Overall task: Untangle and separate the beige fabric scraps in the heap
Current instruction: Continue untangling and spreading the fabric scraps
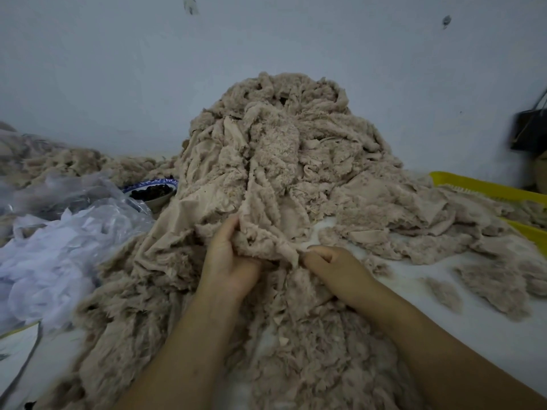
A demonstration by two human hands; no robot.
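Observation:
A tall heap of beige fleecy fabric scraps [278,149] rises against the wall and spreads down toward me. At its foot, my left hand [228,261] grips a bunched fold of one beige scrap [266,241], fingers curled into the cloth. My right hand [334,270] pinches the same scrap's lower edge just to the right, fingers curled. The scrap stays tangled with the heap above. More beige scraps [296,335] lie beneath my forearms.
Loose beige pieces [491,279] lie on the white surface [444,315] at right. A yellow crate [485,189] stands at back right, a dark bag [529,131] hangs on the wall. Clear plastic bags [59,232] and a blue-rimmed bowl [154,190] sit at left.

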